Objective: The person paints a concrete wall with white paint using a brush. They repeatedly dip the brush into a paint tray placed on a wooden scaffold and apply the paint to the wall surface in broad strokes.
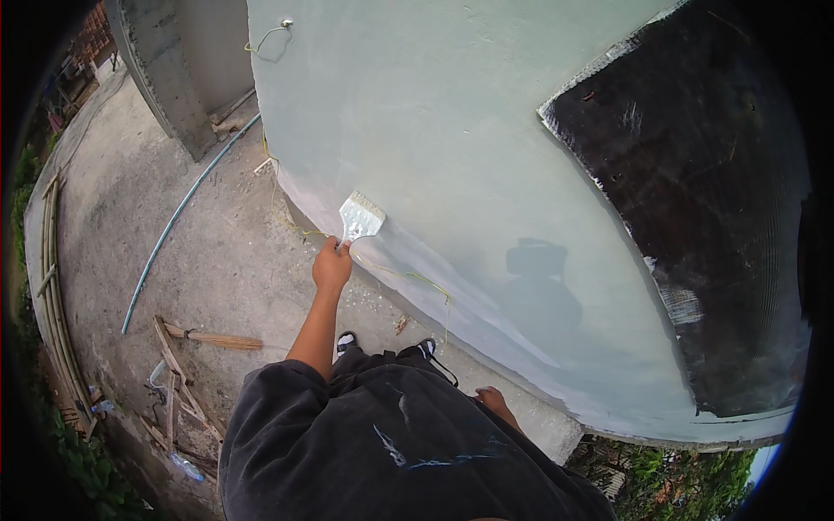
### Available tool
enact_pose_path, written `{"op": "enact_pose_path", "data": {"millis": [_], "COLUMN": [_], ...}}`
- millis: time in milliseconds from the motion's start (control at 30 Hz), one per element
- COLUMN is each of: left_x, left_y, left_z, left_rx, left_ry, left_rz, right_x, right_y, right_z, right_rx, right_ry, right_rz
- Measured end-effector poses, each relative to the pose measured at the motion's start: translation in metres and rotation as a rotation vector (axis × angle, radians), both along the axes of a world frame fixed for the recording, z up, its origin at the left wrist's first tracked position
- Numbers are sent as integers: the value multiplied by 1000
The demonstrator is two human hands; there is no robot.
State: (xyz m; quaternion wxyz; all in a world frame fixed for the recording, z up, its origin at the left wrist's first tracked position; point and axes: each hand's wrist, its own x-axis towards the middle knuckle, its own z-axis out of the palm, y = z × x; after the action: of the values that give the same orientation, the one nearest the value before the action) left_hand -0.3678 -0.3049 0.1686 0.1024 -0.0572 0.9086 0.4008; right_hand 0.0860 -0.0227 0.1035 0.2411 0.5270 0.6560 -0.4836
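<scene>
- Outdoors, a wide paintbrush (360, 217) is held against a pale green wall (434, 130), its bristles pressed to the lower part of the plaster close to where the wall meets the ground.
- The left hand (332, 267) is closed around the brush handle, fingers wrapped tight; the arm is stretched out from a dark, paint-streaked garment (391, 443).
- The right hand (493, 401) is seen low beside the body, close to the foot of the wall; whether it is spread or clenched cannot be told.
- A darker, greyer band is visible along the base of the wall, below the brush, where the coat looks uneven.
- A large dark panel (695, 217) with ragged white edges is set into the wall, to the right of the brush.
- A thin yellowish cord (408, 278) is draped along the foot of the wall, passing just under the brush.
- A metal hook (285, 24) is fixed high on the wall's corner, above the brush.
- Bare concrete ground (174, 226) is spread out to the left of the wall, with a blue pipe (178, 217) laid across it.
- Wooden scraps (187, 382) and a stick broom (217, 339) are scattered farther from the wall, near bamboo poles (52, 295) at the yard's edge.
- Two dark shoes (346, 342) are planted close to the wall's base.
</scene>
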Motion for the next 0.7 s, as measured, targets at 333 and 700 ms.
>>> {"op": "enact_pose_path", "data": {"millis": [333,700], "left_x": [-6,-15], "left_y": [4,-4], "left_z": [-26,-43], "left_rx": [-51,9], "left_ry": [-16,41], "left_rz": [-15,9], "right_x": [14,14], "right_y": [-1,-6], "right_z": [-15,-12], "right_rx": [14,11], "right_ry": [34,41], "right_rz": [115,112]}}
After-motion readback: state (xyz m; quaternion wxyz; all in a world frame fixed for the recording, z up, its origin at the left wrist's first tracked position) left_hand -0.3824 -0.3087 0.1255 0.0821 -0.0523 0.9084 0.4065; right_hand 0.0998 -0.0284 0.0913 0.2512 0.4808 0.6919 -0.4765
